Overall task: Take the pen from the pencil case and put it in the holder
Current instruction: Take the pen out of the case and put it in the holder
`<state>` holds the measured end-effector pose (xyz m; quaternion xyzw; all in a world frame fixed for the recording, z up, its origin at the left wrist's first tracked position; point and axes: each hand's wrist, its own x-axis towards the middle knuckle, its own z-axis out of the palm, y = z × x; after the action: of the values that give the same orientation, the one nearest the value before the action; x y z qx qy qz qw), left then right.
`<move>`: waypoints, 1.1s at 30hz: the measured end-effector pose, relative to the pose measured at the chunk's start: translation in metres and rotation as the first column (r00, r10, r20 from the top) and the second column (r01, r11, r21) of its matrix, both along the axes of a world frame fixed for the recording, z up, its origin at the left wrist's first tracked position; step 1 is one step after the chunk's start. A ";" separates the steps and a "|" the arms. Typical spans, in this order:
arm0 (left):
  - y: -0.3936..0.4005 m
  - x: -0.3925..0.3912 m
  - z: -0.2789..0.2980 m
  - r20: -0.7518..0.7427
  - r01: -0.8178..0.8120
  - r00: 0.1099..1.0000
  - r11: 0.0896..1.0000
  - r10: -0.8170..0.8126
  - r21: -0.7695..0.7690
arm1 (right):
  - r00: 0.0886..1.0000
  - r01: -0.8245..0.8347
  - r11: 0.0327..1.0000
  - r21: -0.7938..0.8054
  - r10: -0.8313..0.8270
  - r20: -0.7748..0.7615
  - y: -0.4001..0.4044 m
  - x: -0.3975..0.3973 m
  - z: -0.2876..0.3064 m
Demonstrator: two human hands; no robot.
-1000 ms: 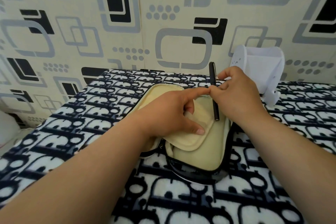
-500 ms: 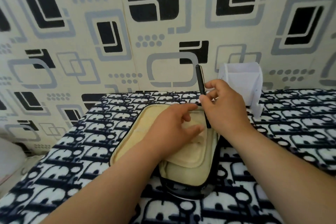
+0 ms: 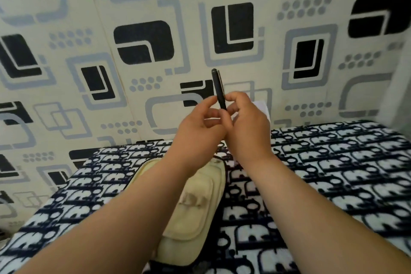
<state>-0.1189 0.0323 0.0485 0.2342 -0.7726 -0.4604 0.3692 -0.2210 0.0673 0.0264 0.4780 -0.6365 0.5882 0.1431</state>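
The slim black pen with a metal clip (image 3: 218, 89) has come clear of the open cream fabric pencil case (image 3: 195, 204) – 1 second ago its lower end was still down inside the case, and now it is held upright in the air above the case's far end, in front of the patterned wall. The right hand (image 3: 246, 127) has its fingers clamped on the pen's lower part; the left hand (image 3: 198, 127) has lifted off the case and its fingertips close on the same stretch. The white holder (image 3: 263, 107) shows only as a sliver behind the right hand, near the far edge of the black-and-white patterned cloth (image 3: 333, 173). Judged from this, extraction is done – carrying the pen to the holder remains.
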 end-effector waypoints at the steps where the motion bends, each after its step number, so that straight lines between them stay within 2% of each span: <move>1: 0.000 -0.005 0.005 -0.008 0.007 1.000 1.000 -0.007 -0.009 | 1.000 0.014 1.000 -0.007 -0.014 -0.019 0.000 -0.005 0.006; 8: -0.002 -0.039 0.020 -0.003 0.032 0.999 0.997 -0.033 -0.066 | 0.995 0.081 0.997 -0.010 -0.081 -0.056 -0.008 -0.041 0.028; 12: -0.005 -0.054 0.016 0.067 -0.014 0.998 0.995 0.020 -0.101 | 0.993 0.089 0.995 0.043 -0.085 -0.083 -0.009 -0.054 0.021; 21: -0.005 -0.072 -0.006 0.163 -0.088 0.979 0.974 0.124 -0.210 | 0.966 0.217 0.968 0.125 -0.194 -0.173 -0.012 -0.075 -0.004; 26: -0.005 -0.075 -0.009 0.132 -0.157 0.973 0.965 0.188 -0.210 | 0.976 0.180 0.978 0.103 -0.164 -0.146 -0.012 -0.075 -0.007; 33: -0.002 -0.069 -0.012 0.107 -0.152 0.979 0.969 0.175 -0.195 | 0.977 0.176 0.978 0.114 -0.160 -0.139 -0.010 -0.071 -0.005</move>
<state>-0.1881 0.0305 0.0360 0.2898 -0.8115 -0.3388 0.3778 -0.2921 0.0577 0.0215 0.4674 -0.6998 0.5006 0.2030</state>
